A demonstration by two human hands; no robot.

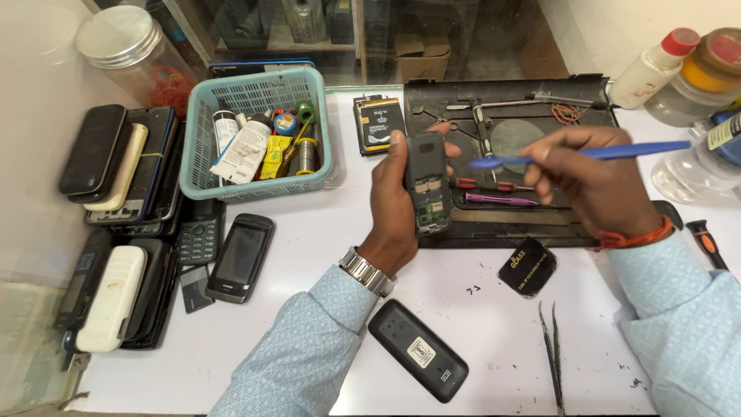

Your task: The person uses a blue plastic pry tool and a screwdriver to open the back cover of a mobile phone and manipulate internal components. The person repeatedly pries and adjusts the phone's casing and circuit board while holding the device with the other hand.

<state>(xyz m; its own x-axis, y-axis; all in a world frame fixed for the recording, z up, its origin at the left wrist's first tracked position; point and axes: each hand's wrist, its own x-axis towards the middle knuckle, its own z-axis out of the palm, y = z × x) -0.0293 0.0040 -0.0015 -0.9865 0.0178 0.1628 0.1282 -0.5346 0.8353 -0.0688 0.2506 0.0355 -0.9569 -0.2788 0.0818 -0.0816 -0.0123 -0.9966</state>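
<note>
White and scuffed, the workbench (pixel 309 309) runs under a glass partition, with a black repair mat (pixel 540 224) lying at its far middle. Over the mat's near left corner the left hand (pixel 397 201) grips an opened mobile phone (pixel 427 184) upright, fingers curled round its far side and thumb along the near edge; its green circuit board faces the camera, though the parts on it are too small to make out. The right hand (pixel 594 181), over the mat's right half, pinches a blue plastic pry tool (pixel 579 154) between thumb and fingers, its flat tip ending just right of the phone without touching it. Screwdrivers (pixel 494 191) with red and purple handles lie on the mat between the hands.

Left of the mat, a flat battery (pixel 378 123) shows a dark blue and yellow label, and beyond it stands a teal basket (pixel 193 154) crowded with tubes and spools, their contents overlapping. Nearer than the mat lie a black back cover (pixel 417 349) bearing a small white square sticker, a black pouch (pixel 527 267) with gold print, and tweezers (pixel 554 355) cut off by the lower edge. Stacked phones (pixel 123 166) sit far left of the mat, partly hiding one another. Bottles (pixel 679 69) right of the mat are cropped by the frame.
</note>
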